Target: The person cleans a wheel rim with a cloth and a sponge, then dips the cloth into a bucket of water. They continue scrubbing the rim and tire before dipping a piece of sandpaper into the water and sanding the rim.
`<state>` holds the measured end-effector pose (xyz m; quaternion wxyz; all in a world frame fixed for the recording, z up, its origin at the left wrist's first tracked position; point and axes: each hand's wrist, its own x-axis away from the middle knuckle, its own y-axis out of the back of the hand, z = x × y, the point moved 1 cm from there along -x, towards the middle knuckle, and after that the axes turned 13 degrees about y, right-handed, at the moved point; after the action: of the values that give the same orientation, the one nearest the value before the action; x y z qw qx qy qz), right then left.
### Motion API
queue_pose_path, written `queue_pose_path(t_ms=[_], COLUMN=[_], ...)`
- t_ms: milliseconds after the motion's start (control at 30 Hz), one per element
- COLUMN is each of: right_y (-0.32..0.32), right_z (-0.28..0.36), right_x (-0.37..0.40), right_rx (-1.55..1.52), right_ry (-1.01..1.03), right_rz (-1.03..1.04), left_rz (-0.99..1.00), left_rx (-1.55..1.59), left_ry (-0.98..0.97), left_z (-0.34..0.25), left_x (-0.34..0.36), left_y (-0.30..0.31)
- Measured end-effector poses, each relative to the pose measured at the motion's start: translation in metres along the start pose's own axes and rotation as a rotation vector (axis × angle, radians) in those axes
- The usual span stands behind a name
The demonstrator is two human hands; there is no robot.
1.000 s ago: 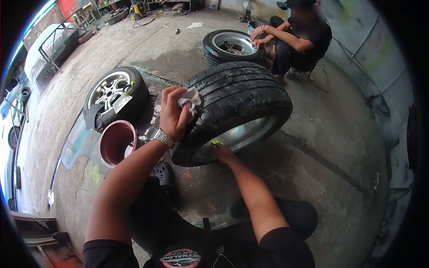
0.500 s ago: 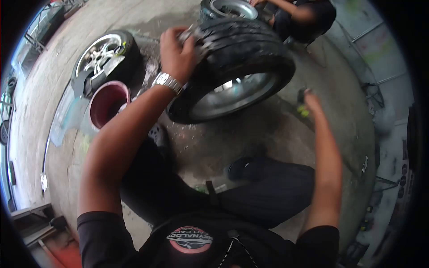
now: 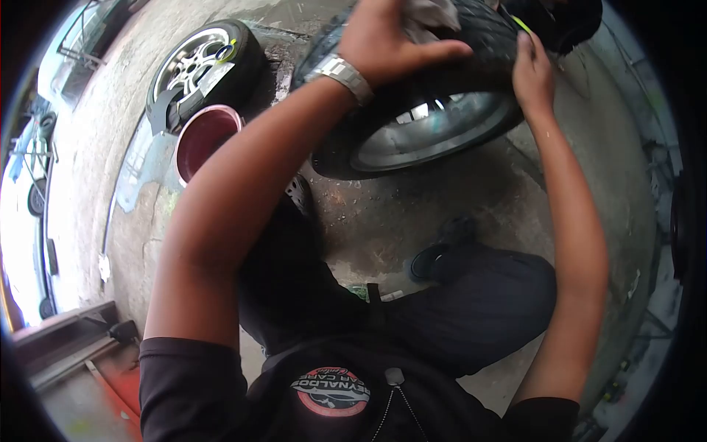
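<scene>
In the head view, my left hand (image 3: 383,48) is over the top of a black tyre (image 3: 471,62) on a silver rim (image 3: 442,132), its thumb stretched along the tread. A crumpled grey rag (image 3: 433,16) sits between that hand and the tyre; its other fingers are partly out of view. At the tyre's right side is my right hand (image 3: 535,77), its fingers closed near a thin yellow-green strip (image 3: 521,24), part of a thing whose kind I cannot make out. The tyre stands tilted in front of my knees.
Another wheel (image 3: 247,62) with yellow-green marks lies on the floor at upper left. A dark red bucket (image 3: 208,132) stands beside it. Concrete floor (image 3: 353,221) with small crumbs is below the tyre. A dark-clothed person (image 3: 574,22) is at upper right.
My right hand has come up from the right of the tyre to its side, bringing the yellow-green thing. My left hand and rag have shifted right along the tread. The view has shifted too.
</scene>
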<state>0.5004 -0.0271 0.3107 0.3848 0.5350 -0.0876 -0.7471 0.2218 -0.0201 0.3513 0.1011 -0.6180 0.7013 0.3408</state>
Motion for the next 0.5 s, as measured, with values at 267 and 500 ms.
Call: queue_pose_path(t_ms=[267, 500], right_y=[-0.061, -0.117], right_z=[0.040, 0.070], right_x=[-0.059, -0.088], right_rx=[-0.107, -0.109], right_ry=[0.012, -0.069], right_rz=[0.095, 0.368], left_rz=[-0.148, -0.231], left_rx=[-0.319, -0.137], left_ry=[0.174, 0.356], left_z=[0.051, 0.080], left_x=[-0.018, 0.002], left_y=[0.018, 0.040])
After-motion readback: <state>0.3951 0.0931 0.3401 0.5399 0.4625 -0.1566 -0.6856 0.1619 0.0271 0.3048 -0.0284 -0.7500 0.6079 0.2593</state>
